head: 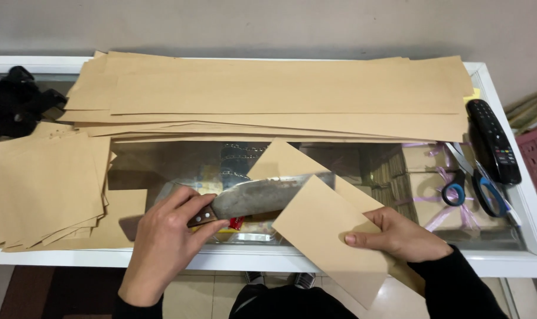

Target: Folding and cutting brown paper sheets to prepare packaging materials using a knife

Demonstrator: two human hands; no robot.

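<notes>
— What do we see in our hands?

— Our left hand [162,239] is closed around the wooden handle of a broad, worn knife [262,196], its blade tucked into a folded tan paper sheet [327,230] over the glass counter [516,260].

— And the other?

— Our right hand [398,236] pinches that sheet's fold.

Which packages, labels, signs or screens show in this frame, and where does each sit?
Bundled packs: inside the glass counter, right side; tan blocks tied with pale purple ribbon.
Small packet: under the glass beside the knife held by the left hand; red and yellow, mostly hidden.
Remote control: far right on the counter; black, coloured buttons, no screen.
No signs or screens.
</notes>
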